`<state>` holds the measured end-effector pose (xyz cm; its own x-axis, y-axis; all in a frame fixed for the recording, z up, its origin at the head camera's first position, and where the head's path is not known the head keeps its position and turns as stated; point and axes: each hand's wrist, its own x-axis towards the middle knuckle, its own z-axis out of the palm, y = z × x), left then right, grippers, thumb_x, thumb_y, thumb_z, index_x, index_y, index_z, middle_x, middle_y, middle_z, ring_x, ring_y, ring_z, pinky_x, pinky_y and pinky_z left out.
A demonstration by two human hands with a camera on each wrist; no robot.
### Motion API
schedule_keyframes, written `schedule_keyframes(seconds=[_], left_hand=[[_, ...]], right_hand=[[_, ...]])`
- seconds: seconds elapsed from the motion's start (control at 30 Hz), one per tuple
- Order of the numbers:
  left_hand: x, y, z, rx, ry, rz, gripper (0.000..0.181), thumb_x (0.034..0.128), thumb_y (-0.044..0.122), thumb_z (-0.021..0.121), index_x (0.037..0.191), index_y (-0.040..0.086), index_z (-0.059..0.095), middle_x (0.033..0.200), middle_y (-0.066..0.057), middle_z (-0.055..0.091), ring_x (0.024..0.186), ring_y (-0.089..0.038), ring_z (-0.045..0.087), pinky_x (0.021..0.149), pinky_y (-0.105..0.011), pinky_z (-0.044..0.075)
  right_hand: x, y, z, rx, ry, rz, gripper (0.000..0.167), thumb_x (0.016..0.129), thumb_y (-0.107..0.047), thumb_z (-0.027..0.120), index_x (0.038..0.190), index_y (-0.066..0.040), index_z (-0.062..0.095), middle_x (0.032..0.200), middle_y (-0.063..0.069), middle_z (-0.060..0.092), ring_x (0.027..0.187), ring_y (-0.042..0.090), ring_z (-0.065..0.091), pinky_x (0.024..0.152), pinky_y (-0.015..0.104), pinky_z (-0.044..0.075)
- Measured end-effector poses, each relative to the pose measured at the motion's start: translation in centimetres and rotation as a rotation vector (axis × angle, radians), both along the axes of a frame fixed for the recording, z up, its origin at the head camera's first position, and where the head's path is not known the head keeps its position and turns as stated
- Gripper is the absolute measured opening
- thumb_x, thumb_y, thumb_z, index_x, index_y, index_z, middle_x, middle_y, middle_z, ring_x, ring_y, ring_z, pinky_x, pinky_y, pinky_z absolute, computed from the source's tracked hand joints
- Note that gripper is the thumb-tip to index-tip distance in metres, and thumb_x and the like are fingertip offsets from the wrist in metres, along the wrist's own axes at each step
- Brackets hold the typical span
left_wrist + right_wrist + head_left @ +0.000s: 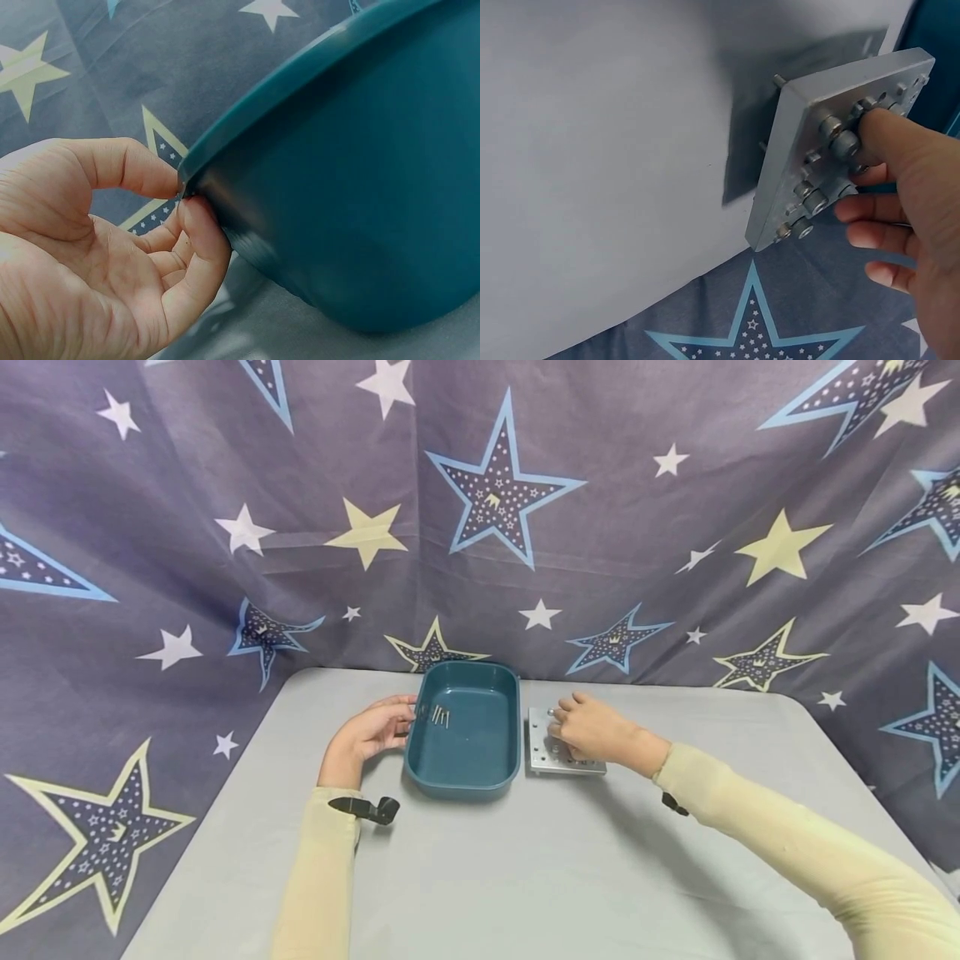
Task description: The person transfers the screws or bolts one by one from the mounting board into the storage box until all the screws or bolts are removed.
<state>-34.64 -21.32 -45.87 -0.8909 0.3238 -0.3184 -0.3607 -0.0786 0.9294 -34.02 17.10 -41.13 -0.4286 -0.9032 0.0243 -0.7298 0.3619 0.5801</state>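
My left hand (pixel 378 727) pinches the rim of a teal plastic basin (pixel 465 789), thumb and forefinger meeting at its edge in the left wrist view. Several thin brass-coloured pins (pixel 441 717) lie inside the basin towards its left. To the right of the basin, my right hand (pixel 592 728) is over a thick metal plate (pixel 780 172) set with socket-head bolts (pixel 814 198). Its thumb and forefinger come together low among the bolt heads, apparently around a bolt; the fingertips partly hide it. The other fingers are loosely bent beside the plate.
A pale grey cloth-covered table (pixel 480 877) carries the basin and the plate, which stand side by side near its back edge. Behind hangs a dark curtain (pixel 637 552) with stars. Bolt ends (pixel 780 80) stick out under the plate, which stands slightly raised.
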Motion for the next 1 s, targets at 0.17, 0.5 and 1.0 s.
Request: schedule_keyframes(seconds=[0.17, 0.5, 1.0], left_hand=[[0.10, 0.01, 0.00, -0.002, 0.003, -0.003, 0.060, 0.0925, 0.002, 0.043, 0.151, -0.003, 0.027, 0.097, 0.003, 0.064, 0.087, -0.010, 0.062, 0.076, -0.028, 0.054], [0.02, -0.01, -0.08, 0.007, 0.002, 0.000, 0.057, 0.0933, 0.002, 0.042, 0.149, -0.002, 0.028, 0.098, 0.003, 0.063, 0.087, -0.010, 0.062, 0.074, -0.027, 0.054], [0.13, -0.03, 0.02, 0.014, 0.008, -0.005, 0.056, 0.0938, 0.001, 0.042, 0.148, -0.002, 0.028, 0.095, 0.004, 0.063, 0.085, -0.009, 0.061, 0.072, -0.026, 0.054]], right_hand=[[-0.01, 0.22, 0.00, -0.009, -0.031, -0.005, 0.021, 0.078, -0.021, 0.078, 0.097, -0.016, 0.072, 0.086, 0.002, 0.069, 0.079, 0.019, 0.054, 0.075, 0.033, 0.041], [-0.12, 0.51, -0.18, -0.042, 0.007, 0.044, 0.015, 0.077, -0.020, 0.075, 0.090, -0.014, 0.071, 0.080, 0.001, 0.067, 0.077, 0.019, 0.053, 0.076, 0.033, 0.042], [-0.09, 0.87, -0.27, -0.002, 0.037, 0.069, 0.024, 0.081, -0.025, 0.072, 0.098, -0.007, 0.070, 0.094, 0.005, 0.073, 0.091, 0.023, 0.060, 0.087, 0.037, 0.046]])
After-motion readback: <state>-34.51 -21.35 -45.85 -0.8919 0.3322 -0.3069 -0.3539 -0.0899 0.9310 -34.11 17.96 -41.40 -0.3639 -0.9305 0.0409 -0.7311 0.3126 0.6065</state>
